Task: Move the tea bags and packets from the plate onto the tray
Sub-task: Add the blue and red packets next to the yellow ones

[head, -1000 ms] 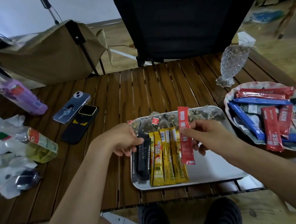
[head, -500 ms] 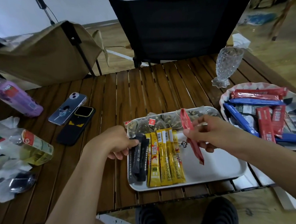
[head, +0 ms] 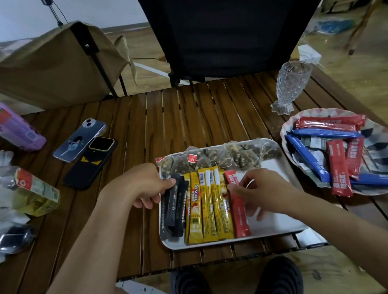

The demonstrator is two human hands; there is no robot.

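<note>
Here, the right hand (head: 266, 192) pinches the upper end of a red foil stick packet (head: 240, 216) between thumb and curled fingers (head: 248, 179). The packet lies flat on the white rectangular plastic tray (head: 279, 223), just beside the rightmost of the yellow coffee stick packets (head: 209, 209), which are lined up side by side. The left hand (head: 143, 186) curls its fingers over the top of the black stick packets (head: 175, 207) at the tray's left edge, gripping them. Mesh pyramid tea bags (head: 223, 159) sit in a row along the tray's far side. To the right, on the brown slatted wooden desk (head: 198, 114), the patterned round plate (head: 380, 144) holds more red stick packets (head: 338, 169) and blue stick packets (head: 307, 158), crossed over one another.
</note>
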